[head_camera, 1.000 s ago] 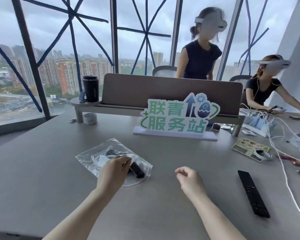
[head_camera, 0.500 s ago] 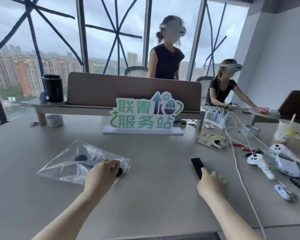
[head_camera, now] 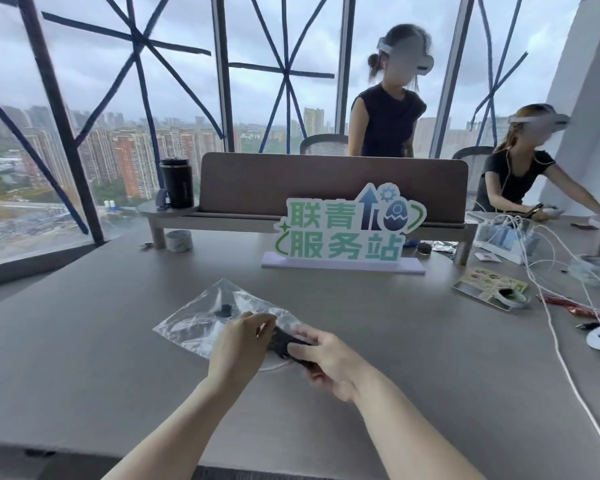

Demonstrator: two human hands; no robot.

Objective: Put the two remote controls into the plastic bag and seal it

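The clear plastic bag (head_camera: 201, 323) lay flat on the grey table (head_camera: 84, 341), a dark remote control (head_camera: 224, 310) inside it. At its mouth, the right hand (head_camera: 329, 363) clasped a second black remote (head_camera: 284, 342) while the left hand (head_camera: 238, 344) pinched the bag's edge.

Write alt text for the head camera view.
Two bare hands meet at the mouth of a clear plastic bag on a grey table: the left hand holds the bag while the right hand pushes in a black remote control.

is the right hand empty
No, the right hand grips a black remote at the bag mouth.
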